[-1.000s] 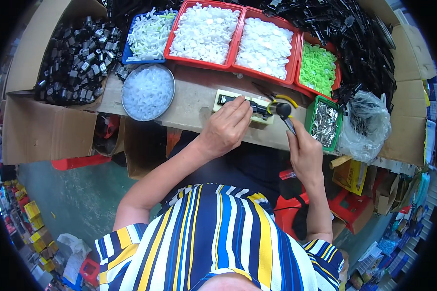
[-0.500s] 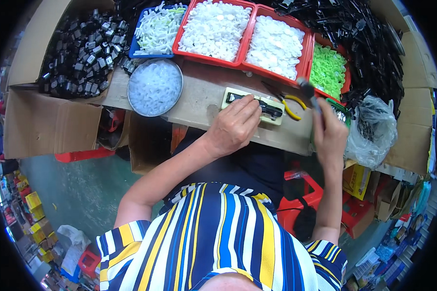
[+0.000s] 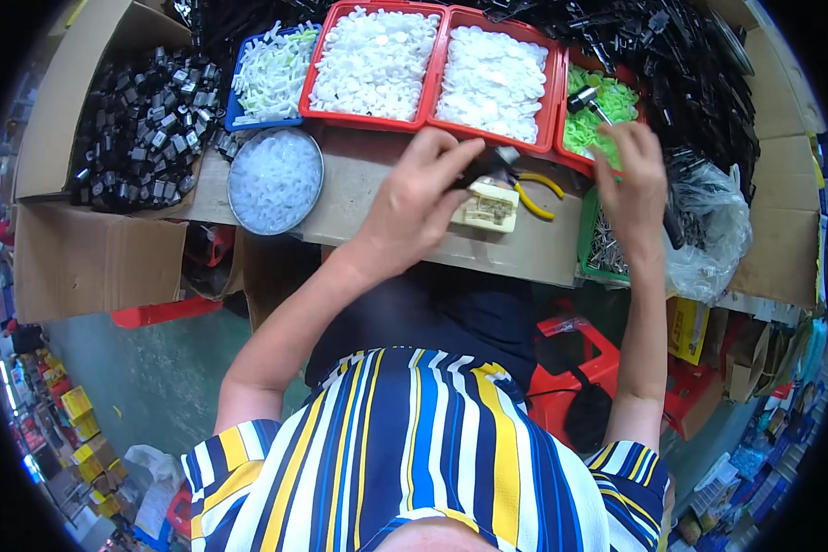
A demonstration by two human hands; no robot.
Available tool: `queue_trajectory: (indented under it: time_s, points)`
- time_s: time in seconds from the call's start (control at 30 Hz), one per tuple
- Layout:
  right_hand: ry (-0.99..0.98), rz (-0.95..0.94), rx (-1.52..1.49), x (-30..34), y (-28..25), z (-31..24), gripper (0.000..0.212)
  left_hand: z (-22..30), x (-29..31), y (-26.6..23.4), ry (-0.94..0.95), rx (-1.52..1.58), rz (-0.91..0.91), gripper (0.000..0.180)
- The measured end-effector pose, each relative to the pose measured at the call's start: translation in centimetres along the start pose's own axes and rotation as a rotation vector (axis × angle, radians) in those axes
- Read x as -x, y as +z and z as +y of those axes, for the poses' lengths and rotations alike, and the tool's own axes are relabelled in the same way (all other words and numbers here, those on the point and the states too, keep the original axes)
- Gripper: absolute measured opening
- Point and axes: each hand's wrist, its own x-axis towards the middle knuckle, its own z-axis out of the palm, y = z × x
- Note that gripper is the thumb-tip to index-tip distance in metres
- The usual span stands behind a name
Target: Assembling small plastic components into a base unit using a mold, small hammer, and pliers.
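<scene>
Over the desk (image 3: pixel 547 247), at the far edge of the cream block (image 3: pixel 489 210), the nearer left hand (image 3: pixel 408 204) grasps a black part (image 3: pixel 482 168), its long axis slanting away rightward, while the right hand (image 3: pixel 635 179) grips a hammer (image 3: pixel 580 98).

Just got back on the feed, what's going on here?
The person's left hand holds a black part at the cream block, whose top shows partly bare. The right hand holds a hammer, its head over the green pieces. Yellow-handled pliers lie beside the block, in neither of the hands.
</scene>
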Motion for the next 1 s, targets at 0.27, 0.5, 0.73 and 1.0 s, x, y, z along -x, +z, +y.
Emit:
queue_trajectory:
  time_s: [0.27,0.5,0.73,1.0]
  points:
    - [-0.092,-0.399,-0.107,4.2,3.2,-3.5,0.028,0.4,0.2,-1.5,-0.098,0.364,0.057,0.031]
    - [-0.026,-0.489,0.100,2.1,3.2,-5.5,0.019,-0.3,1.8,-0.8,-0.029,0.042,0.038,0.036]
    - [-0.052,-0.371,0.158,3.2,4.2,-4.5,0.009,1.4,1.0,-2.1,0.026,-0.018,0.054,0.035]
    - [-0.077,-0.086,-0.287,3.1,-1.7,-6.7,0.015,0.6,1.4,-0.7,0.030,-0.120,0.019,0.034]
